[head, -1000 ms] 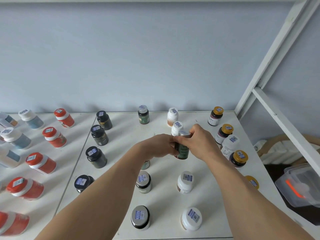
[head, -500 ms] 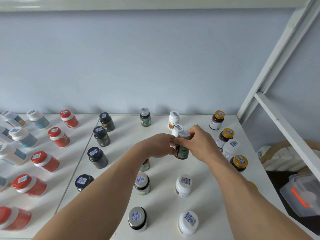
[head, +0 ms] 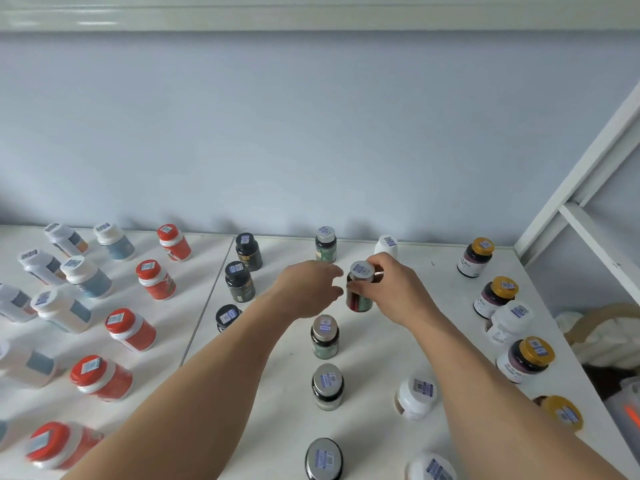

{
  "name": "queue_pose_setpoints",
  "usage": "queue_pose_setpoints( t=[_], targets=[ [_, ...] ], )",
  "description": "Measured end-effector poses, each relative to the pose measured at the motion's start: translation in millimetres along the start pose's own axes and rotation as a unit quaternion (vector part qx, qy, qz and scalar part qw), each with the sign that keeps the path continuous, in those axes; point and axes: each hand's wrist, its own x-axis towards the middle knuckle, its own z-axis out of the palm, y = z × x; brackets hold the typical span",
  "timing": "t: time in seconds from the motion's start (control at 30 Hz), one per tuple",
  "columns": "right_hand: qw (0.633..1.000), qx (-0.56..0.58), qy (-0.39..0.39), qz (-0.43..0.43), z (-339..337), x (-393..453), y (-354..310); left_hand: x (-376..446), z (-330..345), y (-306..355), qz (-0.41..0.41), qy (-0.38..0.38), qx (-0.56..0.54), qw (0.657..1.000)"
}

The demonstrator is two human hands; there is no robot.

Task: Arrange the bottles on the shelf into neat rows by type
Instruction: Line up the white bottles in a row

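Head view: I am watching the right hand (head: 391,289) gripping a silver-capped green bottle (head: 360,289) between thumb and fingers, upright, its base at or just above the white shelf (head: 415,341). The left hand (head: 308,289) is hovering just left of that bottle, fingers loosely curled, holding nothing. Nearer than both hands, three more silver-capped bottles (head: 324,336) are standing in a line; gold-capped bottles (head: 497,296) are standing well right.

silver-capped bottle (head: 361,287) upright, mid-shelf (head: 433,282)
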Motion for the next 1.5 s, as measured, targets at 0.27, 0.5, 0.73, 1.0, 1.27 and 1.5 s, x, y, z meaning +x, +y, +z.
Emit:
queue_pose_setpoints(
  t=[0.27, 0.5, 0.73, 1.0, 1.27, 1.5],
  targets=[
    [1.000, -0.010, -0.001, 0.024, 47, 26, -14, 14, 2, -53, 0.006, 0.000, -0.003, 1.000],
    [0.999, -0.004, 0.000, 0.047, 74, 40, -9, 24, 15, -75, 0.001, -0.018, -0.008, 1.000],
    [0.998, -0.010, -0.001, 0.058, 84, 49, -7, 31, 20, -82, 0.000, -0.016, -0.011, 1.000],
    [0.998, -0.023, -0.028, 0.056, 73, 50, -5, 39, 4, -72, 0.013, 0.020, -0.020, 1.000],
    [0.993, -0.070, 0.087, 0.048, -22, 42, 20, 53, -1, -13, 0.061, 0.061, -0.084, 0.993],
    [0.993, -0.036, -0.077, 0.081, -34, 40, 69, 72, 24, 29, 0.029, -0.014, -0.145, 0.989]
  ],
)
